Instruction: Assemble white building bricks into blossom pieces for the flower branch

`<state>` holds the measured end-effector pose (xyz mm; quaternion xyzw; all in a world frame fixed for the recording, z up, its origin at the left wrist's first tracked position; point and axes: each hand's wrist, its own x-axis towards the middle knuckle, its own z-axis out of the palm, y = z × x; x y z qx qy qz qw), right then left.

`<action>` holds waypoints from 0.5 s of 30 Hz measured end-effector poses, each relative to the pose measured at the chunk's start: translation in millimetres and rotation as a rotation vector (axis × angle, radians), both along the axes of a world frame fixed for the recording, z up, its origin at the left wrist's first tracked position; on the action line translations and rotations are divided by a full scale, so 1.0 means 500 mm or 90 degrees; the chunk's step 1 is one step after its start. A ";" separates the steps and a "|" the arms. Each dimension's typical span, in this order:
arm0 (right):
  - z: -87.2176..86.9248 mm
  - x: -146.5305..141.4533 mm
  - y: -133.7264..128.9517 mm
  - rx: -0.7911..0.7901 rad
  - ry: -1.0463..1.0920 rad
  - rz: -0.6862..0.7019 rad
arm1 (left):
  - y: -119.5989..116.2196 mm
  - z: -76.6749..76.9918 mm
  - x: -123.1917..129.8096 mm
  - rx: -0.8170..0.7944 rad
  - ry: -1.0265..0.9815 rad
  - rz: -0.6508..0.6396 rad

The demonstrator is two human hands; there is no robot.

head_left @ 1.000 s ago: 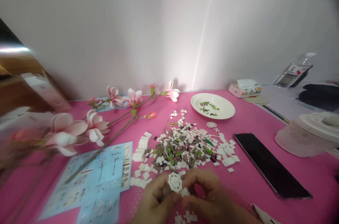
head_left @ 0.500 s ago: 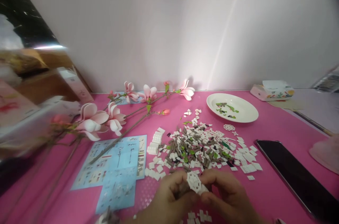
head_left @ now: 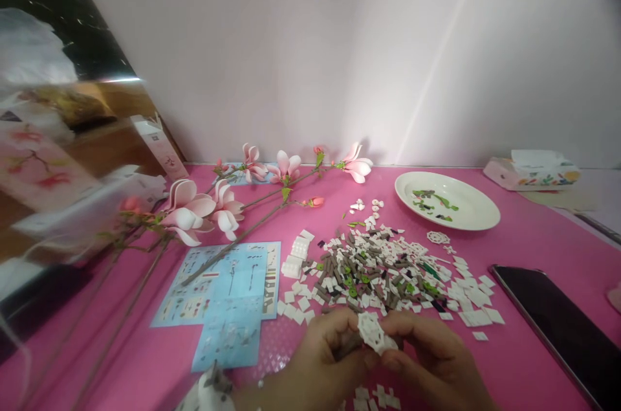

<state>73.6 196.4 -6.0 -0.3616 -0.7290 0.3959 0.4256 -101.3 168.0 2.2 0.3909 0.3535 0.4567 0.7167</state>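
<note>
Near the front of the pink table, my left hand [head_left: 330, 359] and my right hand [head_left: 439, 356] pinch a white openwork octagonal brick piece [head_left: 372, 332] between them. Its lower right part touches my right thumb, and fingers hide some of it. Just beyond the hands lies a mixed pile of small building bricks [head_left: 376, 268] in white, brown, green and black. A similar white openwork ring [head_left: 438, 237] rests beyond the pile on the right. Several flat white pieces [head_left: 373, 398] sit below the hands.
Flower stems with pink-white magnolia blooms [head_left: 191, 207] lie on the left, partly over blue instruction sheets [head_left: 228, 333]. A white plate [head_left: 473, 220] holds green and dark pieces. To the right are a black phone [head_left: 548, 327] and a tissue pack [head_left: 533, 171]. Boxes [head_left: 43, 165] stand far left.
The whole view has shifted, so everything appears farther right, and more of the left-hand boxes shows. Both hands keep hold of the white piece with little change in grip.
</note>
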 end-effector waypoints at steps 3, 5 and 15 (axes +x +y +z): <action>-0.006 0.008 0.008 -0.028 -0.004 -0.048 | 0.002 -0.003 0.000 0.006 0.009 0.017; -0.010 0.013 0.021 -0.096 0.023 -0.109 | 0.003 -0.003 0.001 0.001 0.005 0.023; 0.007 0.019 0.093 -0.503 0.410 -0.202 | 0.004 0.016 -0.001 -0.013 0.042 0.023</action>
